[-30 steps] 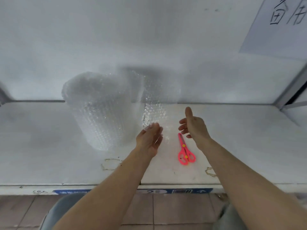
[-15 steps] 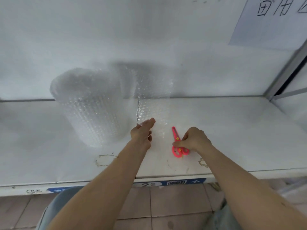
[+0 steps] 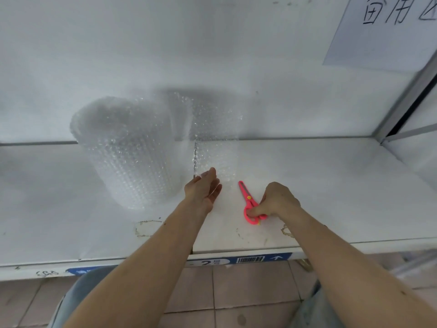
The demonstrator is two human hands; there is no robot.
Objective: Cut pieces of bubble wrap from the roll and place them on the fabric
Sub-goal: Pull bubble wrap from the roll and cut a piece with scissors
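Observation:
A fat roll of clear bubble wrap (image 3: pixel 127 150) stands upright on the white shelf (image 3: pixel 331 197), left of centre. A loose sheet of bubble wrap (image 3: pixel 216 138) unrolls from it to the right and stands upright. My left hand (image 3: pixel 203 189) pinches the sheet's lower edge between thumb and fingers. Pink scissors (image 3: pixel 248 202) lie on the shelf just right of the sheet, blades shut and pointing away. My right hand (image 3: pixel 276 201) is closed on their handles. No fabric is in view.
A white back wall rises behind the roll. A paper sign with handwritten characters (image 3: pixel 387 29) hangs at top right. A metal frame post (image 3: pixel 406 98) bounds the shelf on the right. The shelf's front edge carries a blue barcode label (image 3: pixel 248 259); tiled floor lies below.
My right hand came down from an open raised pose onto the scissors and closed on their handles. My left hand stayed on the sheet's lower edge. The view shifted slightly.

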